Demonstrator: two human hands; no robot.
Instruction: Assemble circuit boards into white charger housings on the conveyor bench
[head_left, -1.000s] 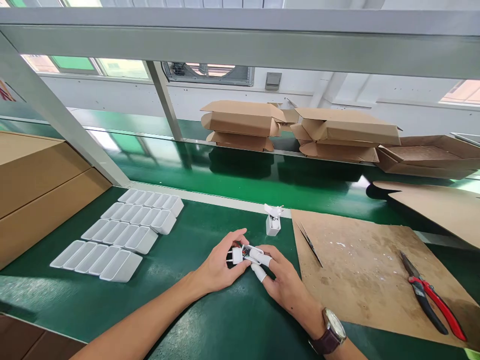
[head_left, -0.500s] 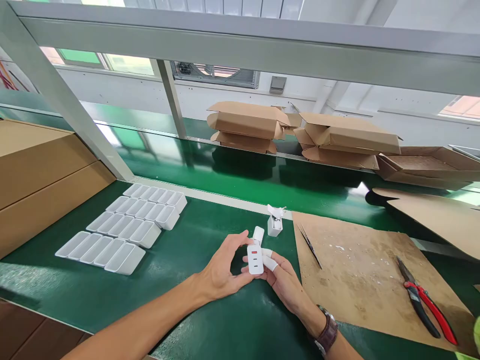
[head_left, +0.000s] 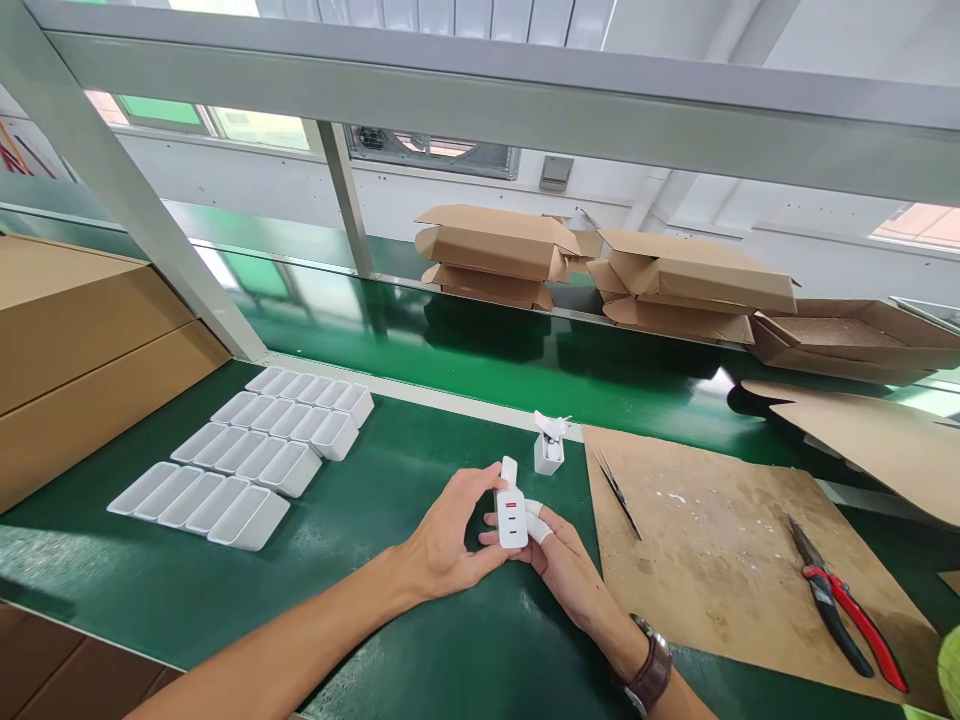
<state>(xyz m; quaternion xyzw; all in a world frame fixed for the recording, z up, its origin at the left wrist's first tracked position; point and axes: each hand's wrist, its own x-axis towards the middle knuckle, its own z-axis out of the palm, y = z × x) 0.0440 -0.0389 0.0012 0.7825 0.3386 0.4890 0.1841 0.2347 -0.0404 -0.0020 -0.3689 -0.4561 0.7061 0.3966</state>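
Between both hands I see a white charger [head_left: 512, 520] with one red port and two dark slots facing me. A small white flap-like piece [head_left: 509, 471] sticks up at its far end. My left hand [head_left: 450, 530] pinches the charger from the left, thumb at the near end and index finger at the far end. My right hand [head_left: 559, 560], with white covers on two fingertips and a watch at the wrist, grips it from the right. Just beyond stands a small white open case [head_left: 549, 456] with white bits and dark wire in it.
Rows of white open cases [head_left: 247, 440] stand at left by large cardboard boxes [head_left: 90, 330]. Tweezers [head_left: 619, 495] and red-black pliers [head_left: 844, 600] lie on a brown board [head_left: 697, 560] at right. Beyond the green bench are folded cartons [head_left: 495, 240] and a metal frame [head_left: 450, 90].
The white piece at the charger's far end has shifted slightly left and now stands more in line with the charger. Both hands keep their hold.
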